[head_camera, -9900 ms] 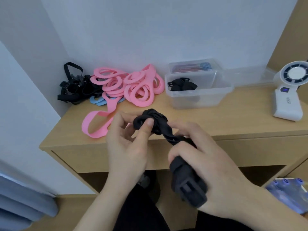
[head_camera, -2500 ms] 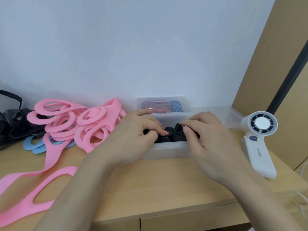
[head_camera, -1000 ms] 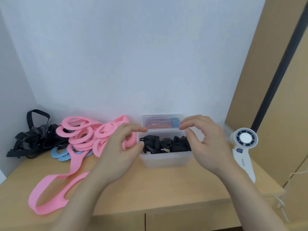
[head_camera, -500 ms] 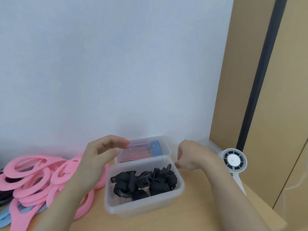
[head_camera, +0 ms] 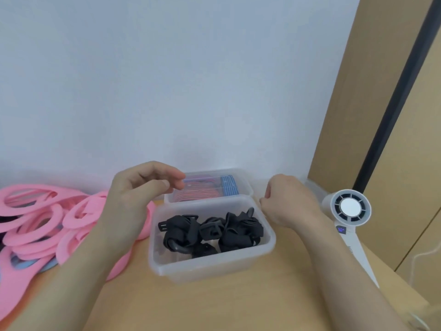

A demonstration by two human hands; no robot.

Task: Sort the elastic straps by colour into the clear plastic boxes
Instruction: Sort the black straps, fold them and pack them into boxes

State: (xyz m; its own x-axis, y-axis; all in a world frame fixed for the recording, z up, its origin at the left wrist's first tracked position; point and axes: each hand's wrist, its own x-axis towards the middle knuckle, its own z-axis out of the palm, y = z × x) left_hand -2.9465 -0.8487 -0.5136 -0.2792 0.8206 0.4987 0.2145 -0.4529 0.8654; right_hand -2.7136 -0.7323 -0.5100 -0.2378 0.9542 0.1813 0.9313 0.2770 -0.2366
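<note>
Left grip (head_camera: 140,189) loose, empty; right grip (head_camera: 286,199) curled (holding anything? cannot tell) beside clear box (head_camera: 210,266) of black straps (head_camera: 210,230); fan (head_camera: 350,209) display unreadable.

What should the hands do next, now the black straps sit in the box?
Probably the left hand should reach for the pink straps: it hovers empty beside them, they lie loose on the desk, and the black straps already lie in the front box.

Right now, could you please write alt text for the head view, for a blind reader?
A clear plastic box holding black straps sits on a wooden desk between a person's left hand and right hand. Pink straps lie to its left; a white handheld fan is to its right.
</note>
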